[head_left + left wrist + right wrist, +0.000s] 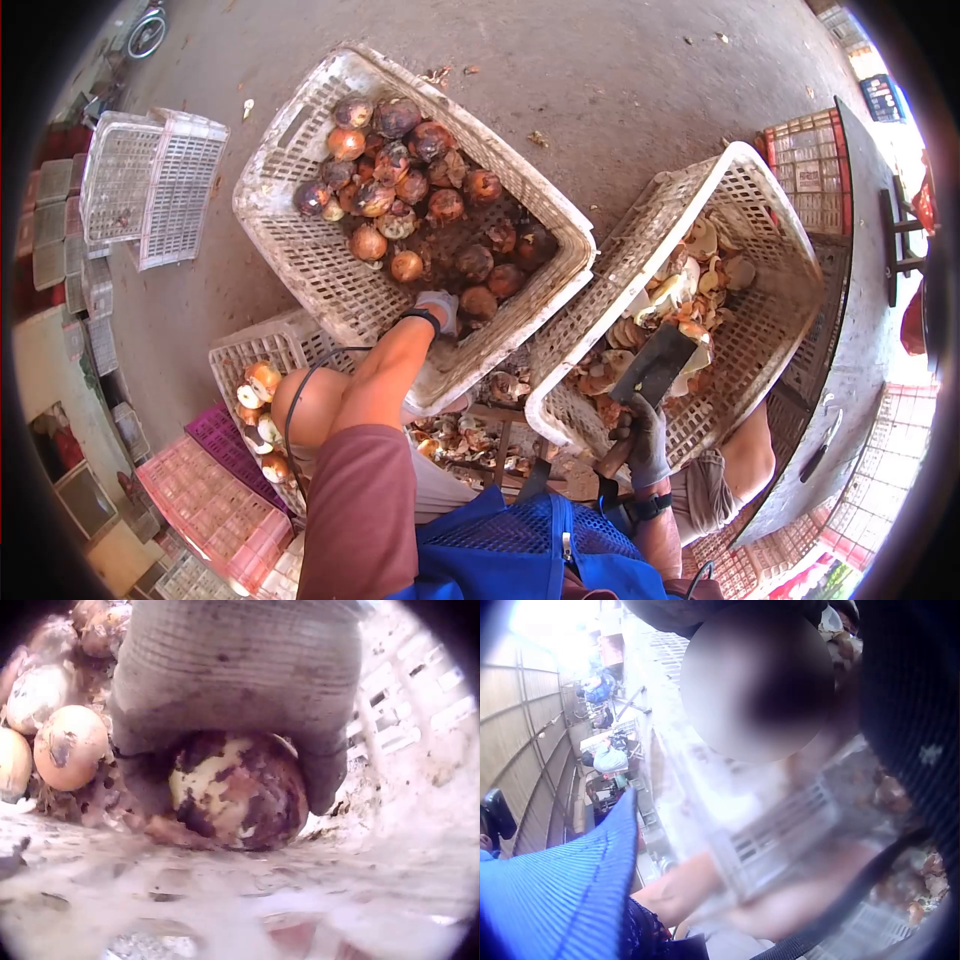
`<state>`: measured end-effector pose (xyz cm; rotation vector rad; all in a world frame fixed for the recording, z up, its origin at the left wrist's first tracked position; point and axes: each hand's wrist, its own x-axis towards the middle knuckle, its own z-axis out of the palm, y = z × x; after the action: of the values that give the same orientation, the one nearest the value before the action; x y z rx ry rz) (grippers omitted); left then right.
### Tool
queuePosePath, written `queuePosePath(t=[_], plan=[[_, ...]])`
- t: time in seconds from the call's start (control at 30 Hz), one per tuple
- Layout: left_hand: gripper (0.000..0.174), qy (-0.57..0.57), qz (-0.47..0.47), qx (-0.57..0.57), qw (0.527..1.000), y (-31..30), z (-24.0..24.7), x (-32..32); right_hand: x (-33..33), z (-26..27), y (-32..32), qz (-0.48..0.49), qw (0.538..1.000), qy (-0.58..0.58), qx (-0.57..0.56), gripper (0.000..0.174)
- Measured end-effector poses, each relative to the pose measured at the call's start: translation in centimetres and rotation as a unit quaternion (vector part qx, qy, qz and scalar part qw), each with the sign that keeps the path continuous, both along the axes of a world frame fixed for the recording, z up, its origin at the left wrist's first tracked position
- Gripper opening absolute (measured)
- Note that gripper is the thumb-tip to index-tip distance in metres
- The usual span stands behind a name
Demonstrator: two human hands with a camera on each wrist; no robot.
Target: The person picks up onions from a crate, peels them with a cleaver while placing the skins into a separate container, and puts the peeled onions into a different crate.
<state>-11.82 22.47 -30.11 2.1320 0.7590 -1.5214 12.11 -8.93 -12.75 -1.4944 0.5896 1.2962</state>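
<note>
Inside the large white crate [300,235] of unpeeled onions, my gloved left hand [440,310] reaches down near the front wall. In the left wrist view its thumb and fingers grip an onion [240,791] with patchy dark purple and pale skin. My right hand [645,440], also gloved, holds a cleaver [655,362] by its handle; the dark blade overlaps the second white crate [690,190]. Onion skins and trimmings [685,290] lie in that crate. The right wrist view is blurred and does not show the cleaver clearly.
A smaller crate [232,352] with peeled onions [262,378] stands at the left, beside pink crates [215,500]. More crates [165,190] stand behind it on the floor. Skins [455,440] litter the ground between my legs. A grey board [860,330] stands at the right.
</note>
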Motion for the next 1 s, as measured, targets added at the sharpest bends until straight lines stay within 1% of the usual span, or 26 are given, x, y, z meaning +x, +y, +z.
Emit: queuePosePath(t=[0.03,0.13,0.27,0.3,0.33,0.37,0.4,0.43,0.47,0.5,0.53,0.57,0.63,0.67,0.7,0.73,0.77,0.8,0.83,0.87,0.93,0.97,1.0], plan=[[0.067,0.017,0.004,-0.005,1.000,0.3,0.3,0.7,0.0,0.0,0.1,0.001,1.000,-0.003,0.004,0.016],[0.069,-0.004,0.026,-0.004,1.000,1.2,-1.0,-0.3,0.3,0.2,-0.1,0.008,1.000,-0.001,0.011,0.018],[0.071,0.016,0.125,-0.029,0.992,4.9,0.2,-1.1,0.1,1.3,0.4,0.010,1.000,-0.011,0.025,0.019],[0.075,0.024,0.157,-0.040,0.986,6.1,0.1,-1.4,0.2,1.5,0.4,0.009,1.000,-0.011,0.028,0.019],[0.079,-0.012,0.161,-0.038,0.986,6.7,3.8,-0.3,0.1,1.7,0.3,0.006,0.999,-0.011,0.030,0.019],[0.079,-0.061,0.256,-0.051,0.963,7.7,3.2,-1.2,0.1,1.8,0.2,0.006,0.999,-0.003,0.036,0.019],[0.078,-0.111,0.346,-0.066,0.929,9.0,2.7,-2.0,0.2,2.0,0.2,0.004,0.999,0.003,0.043,0.018],[0.075,-0.186,0.437,-0.117,0.872,9.4,4.7,-1.4,0.2,2.2,0.1,0.001,0.999,0.009,0.051,0.018],[0.072,-0.258,0.518,-0.169,0.798,9.6,7.1,-0.8,0.1,2.5,0.3,-0.005,0.998,-0.003,0.055,0.017],[0.063,-0.306,0.579,-0.209,0.726,8.7,13.3,2.0,-0.1,2.6,0.6,-0.013,0.998,-0.016,0.061,0.017],[0.057,-0.329,0.618,-0.382,0.604,9.5,13.6,2.8,-0.3,2.6,0.7,-0.022,0.997,-0.030,0.067,0.016],[0.058,-0.359,0.609,-0.412,0.576,9.8,14.1,3.3,-0.3,2.2,0.4,-0.021,0.996,-0.031,0.086,0.016],[0.060,-0.412,0.604,-0.453,0.509,8.1,18.2,5.8,-0.5,2.4,0.1,0.025,0.992,-0.084,0.089,0.015],[0.064,-0.430,0.580,-0.471,0.508,7.3,18.9,6.5,-0.6,2.6,-0.1,0.047,0.989,-0.111,0.088,0.015],[0.067,-0.447,0.555,-0.487,0.505,6.4,19.6,7.3,-0.8,3.1,0.0,0.056,0.978,-0.166,0.110,0.016],[0.069,-0.388,0.615,-0.575,0.375,3.6,23.1,9.2,-1.2,3.1,-0.2,0.058,0.969,-0.219,0.100,0.019],[0.071,-0.387,0.609,-0.598,0.349,0.9,25.9,10.4,-1.7,3.6,-0.1,0.064,0.948,-0.292,0.105,0.021],[0.073,-0.384,0.603,-0.621,0.321,-1.5,27.6,11.2,-2.1,4.2,-0.2,0.071,0.922,-0.365,0.106,0.023],[0.073,-0.420,0.608,-0.597,0.311,-3.4,27.6,11.5,-2.1,5.8,-0.3,0.160,0.865,-0.471,0.058,0.027],[0.070,-0.446,0.608,-0.582,0.303,-5.8,27.8,11.7,-2.4,8.0,-0.5,0.175,0.805,-0.563,0.067,0.036],[0.066,-0.457,0.595,-0.585,0.307,-9.5,27.5,11.9,-2.5,12.6,-0.4,0.188,0.686,-0.693,0.118,0.049],[0.062,-0.440,0.594,-0.602,0.303,-11.1,26.6,11.6,-2.6,14.4,-0.6,0.203,0.643,-0.727,0.132,0.055],[0.056,-0.396,0.603,-0.607,0.334,-11.6,23.3,9.5,-2.6,15.5,-0.9,0.219,0.597,-0.758,0.145,0.061]])
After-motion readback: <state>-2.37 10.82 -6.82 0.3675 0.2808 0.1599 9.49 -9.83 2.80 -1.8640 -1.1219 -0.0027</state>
